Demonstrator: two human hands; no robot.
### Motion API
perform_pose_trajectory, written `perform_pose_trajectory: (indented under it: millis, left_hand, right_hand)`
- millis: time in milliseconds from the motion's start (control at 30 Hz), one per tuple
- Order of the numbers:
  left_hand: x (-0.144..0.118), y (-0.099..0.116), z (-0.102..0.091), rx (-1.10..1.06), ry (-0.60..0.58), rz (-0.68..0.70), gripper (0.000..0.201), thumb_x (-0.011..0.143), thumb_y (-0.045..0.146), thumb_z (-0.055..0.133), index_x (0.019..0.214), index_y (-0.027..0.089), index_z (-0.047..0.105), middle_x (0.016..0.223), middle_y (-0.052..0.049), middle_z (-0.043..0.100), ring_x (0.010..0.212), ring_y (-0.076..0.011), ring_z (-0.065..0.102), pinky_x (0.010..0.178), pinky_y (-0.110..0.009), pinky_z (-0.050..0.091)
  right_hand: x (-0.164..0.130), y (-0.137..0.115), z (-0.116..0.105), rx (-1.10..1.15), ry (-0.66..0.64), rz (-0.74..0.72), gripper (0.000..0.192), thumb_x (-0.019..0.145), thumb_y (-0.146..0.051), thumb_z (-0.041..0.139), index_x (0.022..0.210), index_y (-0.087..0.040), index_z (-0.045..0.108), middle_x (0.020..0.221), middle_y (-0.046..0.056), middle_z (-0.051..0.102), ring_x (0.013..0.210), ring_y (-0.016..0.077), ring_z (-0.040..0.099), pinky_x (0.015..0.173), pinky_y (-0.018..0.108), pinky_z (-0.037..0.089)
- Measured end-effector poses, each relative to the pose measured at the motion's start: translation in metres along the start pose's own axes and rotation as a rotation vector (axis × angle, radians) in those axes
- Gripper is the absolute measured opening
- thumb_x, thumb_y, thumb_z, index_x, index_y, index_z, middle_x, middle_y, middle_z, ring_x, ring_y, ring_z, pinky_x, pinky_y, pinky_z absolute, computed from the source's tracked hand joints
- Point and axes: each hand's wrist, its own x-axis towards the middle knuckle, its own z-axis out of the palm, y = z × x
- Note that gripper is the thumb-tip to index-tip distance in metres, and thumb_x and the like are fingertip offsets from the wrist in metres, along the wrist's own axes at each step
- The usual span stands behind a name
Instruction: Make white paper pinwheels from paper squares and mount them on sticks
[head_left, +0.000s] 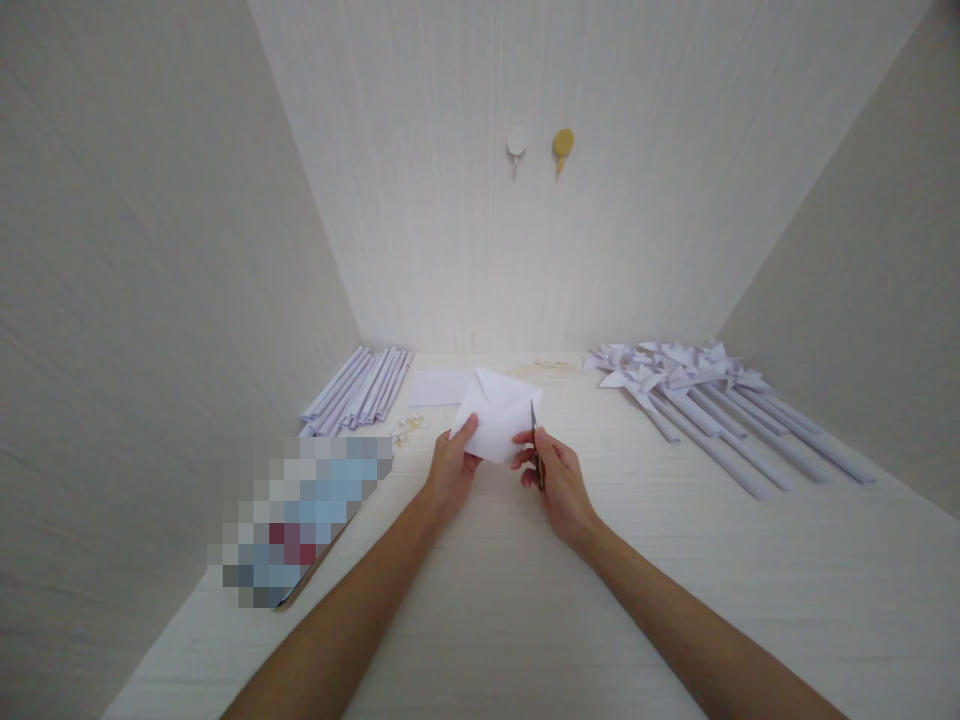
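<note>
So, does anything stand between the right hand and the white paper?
Nothing visible does. The right hand holds scissors by the right edge of the white paper, which the left hand grips; blade contact is unclear.

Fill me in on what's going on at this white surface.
A person's left hand holds a creased piece of white paper, while the right hand holds scissors at the paper's right edge; whether the blades touch it, I can't tell. A flat sheet lies just behind. Off to the left is a group of rolled paper tubes; to the right lies a pile of paper sticks with folded, star-like tops.
</note>
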Motion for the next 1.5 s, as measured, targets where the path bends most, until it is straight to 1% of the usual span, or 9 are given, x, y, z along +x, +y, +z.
perform_pose_trajectory:
  millis: [233, 433, 567, 733, 900, 1000, 1133, 1333, 1500]
  left_hand:
    - [0.006, 0.000, -0.004, 0.003, 0.046, -0.031, 0.018, 0.066, 0.028, 0.062, 0.072, 0.011, 0.061, 0.072, -0.005, 0.066, 0.065, -0.0124, 0.060, 0.059, -0.021, 0.047]
    - [0.000, 0.002, 0.000, -0.022, -0.093, -0.025, 0.041, 0.070, 0.051, 0.049, 0.091, 0.017, 0.060, 0.092, -0.006, 0.066, 0.081, -0.0183, 0.061, 0.065, -0.030, 0.050]
    - [-0.002, -0.004, 0.000, 0.079, -0.128, 0.038, 0.038, 0.059, 0.039, 0.066, 0.087, 0.014, 0.062, 0.091, -0.008, 0.066, 0.080, -0.0181, 0.060, 0.068, -0.030, 0.049]
    - [0.001, -0.009, -0.001, 0.401, -0.022, 0.174, 0.029, 0.054, 0.027, 0.070, 0.078, 0.012, 0.065, 0.080, -0.006, 0.068, 0.073, -0.0167, 0.060, 0.066, -0.028, 0.048]
    - [0.002, -0.005, -0.003, 0.428, 0.082, 0.262, 0.026, 0.056, 0.030, 0.068, 0.074, 0.011, 0.065, 0.067, -0.004, 0.067, 0.056, -0.0132, 0.058, 0.048, -0.022, 0.044]
    - [0.000, -0.002, -0.003, 0.419, 0.117, 0.268, 0.028, 0.061, 0.037, 0.063, 0.065, 0.009, 0.063, 0.050, -0.004, 0.062, 0.042, -0.0116, 0.054, 0.041, -0.021, 0.040]
    - [0.000, -0.002, -0.001, 0.406, 0.101, 0.227, 0.031, 0.063, 0.039, 0.060, 0.054, 0.009, 0.060, 0.044, -0.005, 0.060, 0.039, -0.0122, 0.054, 0.044, -0.023, 0.043]
    - [0.005, -0.005, -0.003, 0.304, 0.094, 0.220, 0.021, 0.056, 0.028, 0.068, 0.062, 0.010, 0.060, 0.053, -0.003, 0.063, 0.050, -0.0113, 0.059, 0.055, -0.023, 0.048]
    - [0.004, -0.004, -0.002, 0.270, 0.127, 0.221, 0.025, 0.054, 0.029, 0.069, 0.067, 0.011, 0.058, 0.049, 0.002, 0.058, 0.046, -0.0091, 0.055, 0.044, -0.019, 0.042]
  right_hand:
    - [0.001, -0.006, 0.002, 0.221, 0.029, 0.077, 0.033, 0.062, -0.048, 0.060, 0.069, -0.016, 0.061, 0.076, 0.003, 0.061, 0.063, 0.0098, 0.056, 0.050, 0.020, 0.042]
    - [0.002, 0.000, 0.000, 0.108, 0.004, 0.003, 0.032, 0.068, -0.047, 0.056, 0.072, -0.016, 0.061, 0.080, 0.003, 0.061, 0.067, 0.0106, 0.057, 0.052, 0.021, 0.042]
    - [0.001, 0.000, 0.000, 0.067, 0.007, -0.013, 0.033, 0.070, -0.048, 0.053, 0.074, -0.016, 0.061, 0.078, 0.003, 0.060, 0.068, 0.0113, 0.057, 0.053, 0.021, 0.042]
    - [0.000, -0.001, 0.000, 0.054, -0.019, -0.014, 0.033, 0.071, -0.048, 0.052, 0.075, -0.016, 0.060, 0.073, 0.002, 0.059, 0.067, 0.0108, 0.056, 0.054, 0.021, 0.043]
    - [-0.003, -0.001, 0.001, -0.068, -0.033, -0.079, 0.035, 0.074, -0.050, 0.046, 0.079, -0.017, 0.054, 0.083, 0.003, 0.057, 0.060, 0.0087, 0.055, 0.044, 0.019, 0.039]
    - [-0.008, -0.002, 0.004, -0.157, -0.101, -0.035, 0.038, 0.077, -0.053, 0.038, 0.076, -0.017, 0.050, 0.066, -0.001, 0.054, 0.039, 0.0043, 0.043, 0.034, 0.018, 0.029]
    - [-0.012, -0.001, 0.007, -0.269, -0.193, 0.010, 0.036, 0.080, -0.050, 0.034, 0.073, -0.017, 0.047, 0.048, -0.007, 0.045, 0.031, 0.0037, 0.034, 0.030, 0.017, 0.021]
    - [-0.008, 0.001, 0.005, -0.301, -0.206, 0.065, 0.035, 0.080, -0.048, 0.032, 0.072, -0.018, 0.047, 0.044, -0.009, 0.039, 0.029, 0.0035, 0.030, 0.029, 0.017, 0.019]
    - [-0.007, 0.003, 0.004, -0.296, -0.234, 0.065, 0.034, 0.080, -0.047, 0.033, 0.071, -0.017, 0.046, 0.044, -0.009, 0.037, 0.029, 0.0033, 0.029, 0.028, 0.016, 0.019]
